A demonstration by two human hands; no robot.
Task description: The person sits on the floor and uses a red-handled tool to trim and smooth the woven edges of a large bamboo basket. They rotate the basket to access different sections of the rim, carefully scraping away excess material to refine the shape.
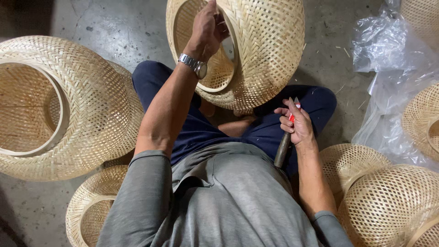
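A round woven bamboo basket (265,50) rests on my lap, its open mouth turned toward me. My left hand (208,27), with a metal watch at the wrist, reaches up and grips the basket's rim near the top. My right hand (295,123) is lower, over my right thigh, closed around a knife (283,148) with a dark handle pointing down and a bit of red at the top near the fingers. I sit cross-legged in dark blue trousers and a grey shirt.
Similar woven baskets surround me: a large one (59,110) on the left, a smaller one (91,206) at lower left, two (388,201) at lower right. Crumpled clear plastic sheeting (388,68) with another basket (423,119) lies at right. The floor (114,27) is grey concrete.
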